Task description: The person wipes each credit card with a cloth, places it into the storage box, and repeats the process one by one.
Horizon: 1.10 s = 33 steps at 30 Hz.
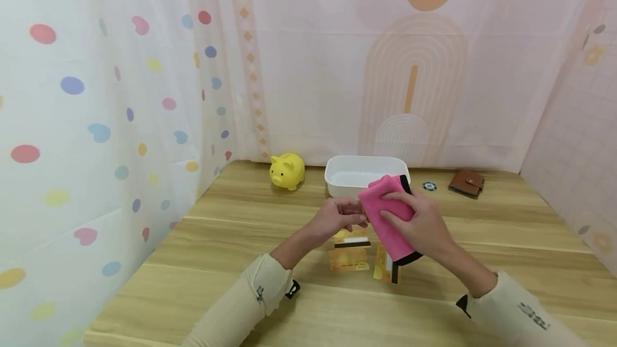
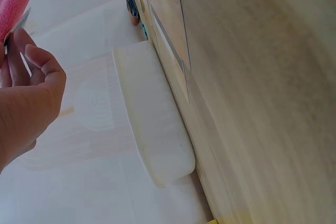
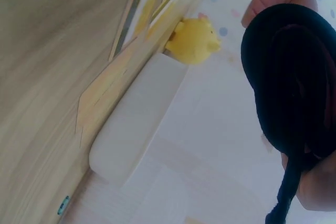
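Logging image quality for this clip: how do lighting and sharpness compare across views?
Head view: bright, fairly even light, pink cloth clear; left wrist view: dimmer, tilted, grain on the table soft; right wrist view: also tilted, hazy, the cloth's black edging so dark its folds barely show.

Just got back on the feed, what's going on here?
A person's right hand grips a folded pink cloth, while the left hand pinches what looks like a card at the cloth's edge. More cards lie on the table. Farther back are a piggy bank, a white tub, a chip and a wallet.
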### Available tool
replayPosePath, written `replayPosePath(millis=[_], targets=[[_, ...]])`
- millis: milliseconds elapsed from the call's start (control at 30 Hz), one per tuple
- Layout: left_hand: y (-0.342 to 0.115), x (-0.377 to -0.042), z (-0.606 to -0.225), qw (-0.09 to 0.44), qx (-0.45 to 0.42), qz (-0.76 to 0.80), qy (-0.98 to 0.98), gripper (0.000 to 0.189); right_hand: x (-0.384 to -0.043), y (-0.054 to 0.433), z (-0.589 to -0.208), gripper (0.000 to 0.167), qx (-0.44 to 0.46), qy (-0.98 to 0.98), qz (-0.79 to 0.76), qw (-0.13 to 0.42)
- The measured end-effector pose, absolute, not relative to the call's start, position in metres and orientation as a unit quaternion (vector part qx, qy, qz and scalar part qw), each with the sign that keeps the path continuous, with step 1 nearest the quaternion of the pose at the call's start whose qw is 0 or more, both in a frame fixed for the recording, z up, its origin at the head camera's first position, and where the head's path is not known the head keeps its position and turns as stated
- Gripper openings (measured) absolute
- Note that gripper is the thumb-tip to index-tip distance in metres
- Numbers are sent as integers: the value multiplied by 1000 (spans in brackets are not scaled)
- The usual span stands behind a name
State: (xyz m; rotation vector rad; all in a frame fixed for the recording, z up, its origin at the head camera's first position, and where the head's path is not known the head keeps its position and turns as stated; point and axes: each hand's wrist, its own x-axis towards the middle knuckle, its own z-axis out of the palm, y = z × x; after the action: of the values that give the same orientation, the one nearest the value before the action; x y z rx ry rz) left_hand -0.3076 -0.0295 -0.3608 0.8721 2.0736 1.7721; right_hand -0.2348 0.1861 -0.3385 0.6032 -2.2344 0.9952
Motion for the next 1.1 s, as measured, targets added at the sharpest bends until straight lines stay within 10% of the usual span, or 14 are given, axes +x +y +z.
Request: replayPosePath(millis=[1100], targets=[[-28, -300, -363, 47, 326, 602, 727, 9, -238, 191, -344, 27, 215, -852, 312, 363]])
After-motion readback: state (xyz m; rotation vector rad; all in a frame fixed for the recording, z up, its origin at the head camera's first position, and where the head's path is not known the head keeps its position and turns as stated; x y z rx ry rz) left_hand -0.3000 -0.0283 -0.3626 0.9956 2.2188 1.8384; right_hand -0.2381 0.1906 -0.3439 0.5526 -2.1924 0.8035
